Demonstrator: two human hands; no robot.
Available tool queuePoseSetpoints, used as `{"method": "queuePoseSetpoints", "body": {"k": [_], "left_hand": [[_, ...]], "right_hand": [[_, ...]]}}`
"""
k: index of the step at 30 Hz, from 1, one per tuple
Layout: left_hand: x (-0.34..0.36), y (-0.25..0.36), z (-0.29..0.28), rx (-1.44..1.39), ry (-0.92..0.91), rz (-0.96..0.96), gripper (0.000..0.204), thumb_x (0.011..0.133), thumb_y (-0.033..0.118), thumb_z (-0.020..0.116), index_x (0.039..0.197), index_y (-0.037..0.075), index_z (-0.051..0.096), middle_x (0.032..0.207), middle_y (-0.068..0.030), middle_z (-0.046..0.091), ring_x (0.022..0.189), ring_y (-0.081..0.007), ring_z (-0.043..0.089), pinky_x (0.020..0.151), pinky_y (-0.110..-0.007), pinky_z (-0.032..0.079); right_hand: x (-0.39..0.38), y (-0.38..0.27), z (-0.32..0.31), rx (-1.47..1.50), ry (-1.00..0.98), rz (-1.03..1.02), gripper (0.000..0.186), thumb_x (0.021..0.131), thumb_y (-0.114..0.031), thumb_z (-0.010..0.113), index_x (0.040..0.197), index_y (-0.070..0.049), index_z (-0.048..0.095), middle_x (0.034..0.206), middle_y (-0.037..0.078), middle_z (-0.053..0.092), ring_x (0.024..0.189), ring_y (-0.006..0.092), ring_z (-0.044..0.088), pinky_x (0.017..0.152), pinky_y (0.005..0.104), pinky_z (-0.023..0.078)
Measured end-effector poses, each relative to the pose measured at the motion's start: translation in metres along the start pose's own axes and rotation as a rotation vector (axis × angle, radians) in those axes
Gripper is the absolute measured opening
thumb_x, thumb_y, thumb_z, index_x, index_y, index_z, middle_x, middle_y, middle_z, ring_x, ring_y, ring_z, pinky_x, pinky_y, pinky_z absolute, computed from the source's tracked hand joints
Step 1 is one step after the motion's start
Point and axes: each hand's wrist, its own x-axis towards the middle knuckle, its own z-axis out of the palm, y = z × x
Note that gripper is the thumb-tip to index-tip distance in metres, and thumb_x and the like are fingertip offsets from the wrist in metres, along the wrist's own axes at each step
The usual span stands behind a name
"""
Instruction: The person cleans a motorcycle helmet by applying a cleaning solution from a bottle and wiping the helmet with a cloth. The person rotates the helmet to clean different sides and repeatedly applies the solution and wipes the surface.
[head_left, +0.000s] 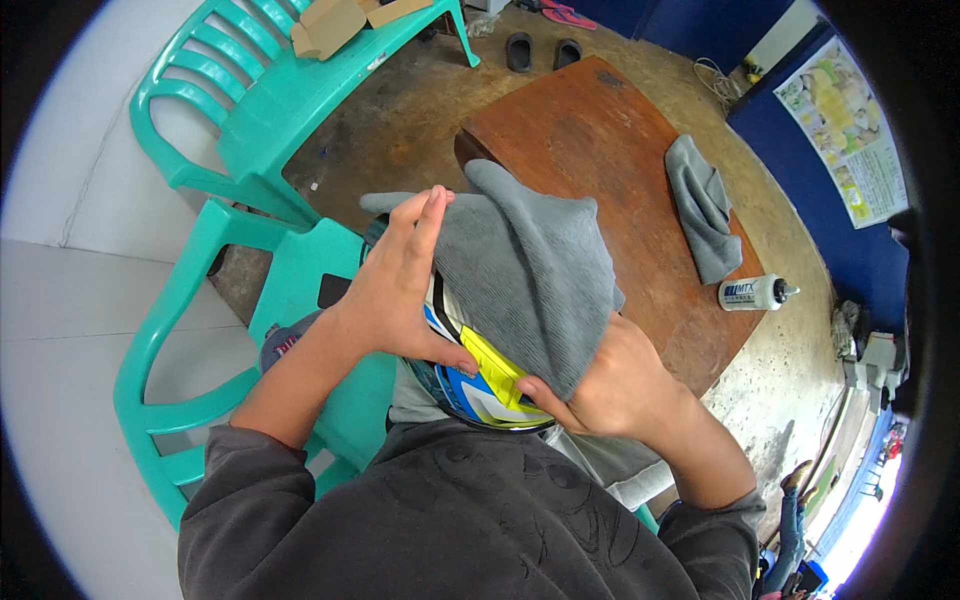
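A helmet (492,378) in yellow, blue, white and black sits in my lap, close against my body. Over its top and far side drapes a grey cloth (530,270), which hides much of the shell. My left hand (392,290) steadies the helmet from the left, thumb on its near face and fingers stretched up along the cloth's edge. On the right, my right hand (625,385) grips the cloth against the helmet, its thumb near the yellow panel. Most of that hand's fingers are hidden behind the fabric.
Ahead stands a brown wooden table (580,125) with a second grey cloth (703,215) and a white bottle (750,293) lying near its right edge. Green plastic chairs (262,125) line the left, one bearing a cardboard box (330,27). A cap (283,342) and dark flat object (333,290) lie beside me.
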Motion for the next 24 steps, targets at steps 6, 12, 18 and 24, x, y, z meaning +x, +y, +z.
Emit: {"method": "queuePoseSetpoints", "body": {"k": [6, 12, 18, 24], "left_hand": [[-0.004, -0.008, -0.008, 0.037, -0.034, -0.070, 0.161, 0.056, 0.080, 0.090, 0.170, 0.000, 0.008, 0.159, -0.0313, 0.030, 0.143, -0.0529, 0.041, 0.117, -0.056, 0.041], [-0.013, -0.024, -0.015, -0.018, 0.008, -0.040, 0.159, 0.060, 0.081, 0.088, 0.170, -0.001, 0.007, 0.159, -0.0313, 0.032, 0.145, -0.0513, 0.039, 0.120, -0.055, 0.038], [-0.011, -0.020, -0.015, -0.036, -0.049, -0.047, 0.160, 0.058, 0.073, 0.093, 0.169, -0.003, 0.005, 0.161, -0.0325, 0.031, 0.149, -0.0508, 0.036, 0.122, -0.056, 0.035], [-0.009, -0.023, -0.010, -0.071, 0.008, -0.024, 0.165, 0.054, 0.073, 0.095, 0.169, -0.002, 0.003, 0.160, -0.0325, 0.031, 0.146, -0.0508, 0.040, 0.120, -0.057, 0.038]], "right_hand": [[-0.053, 0.001, -0.024, 0.014, -0.147, 0.164, 0.054, 0.087, -0.036, 0.082, 0.117, 0.009, 0.071, 0.122, 0.026, 0.071, 0.109, 0.0476, 0.070, 0.096, 0.0498, 0.058], [-0.053, 0.007, -0.032, 0.013, -0.161, 0.167, 0.056, 0.086, -0.031, 0.081, 0.124, 0.008, 0.069, 0.132, 0.029, 0.066, 0.124, 0.0524, 0.063, 0.108, 0.0542, 0.052], [0.008, -0.006, -0.028, -0.075, -0.241, 0.004, 0.054, 0.091, -0.040, 0.077, 0.124, 0.002, 0.073, 0.128, 0.024, 0.069, 0.122, 0.0460, 0.066, 0.109, 0.0578, 0.049], [0.073, -0.012, -0.001, -0.020, -0.506, 0.122, 0.054, 0.104, -0.049, 0.060, 0.083, -0.001, 0.076, 0.064, 0.016, 0.069, 0.057, 0.0355, 0.071, 0.046, 0.0455, 0.054]]}}
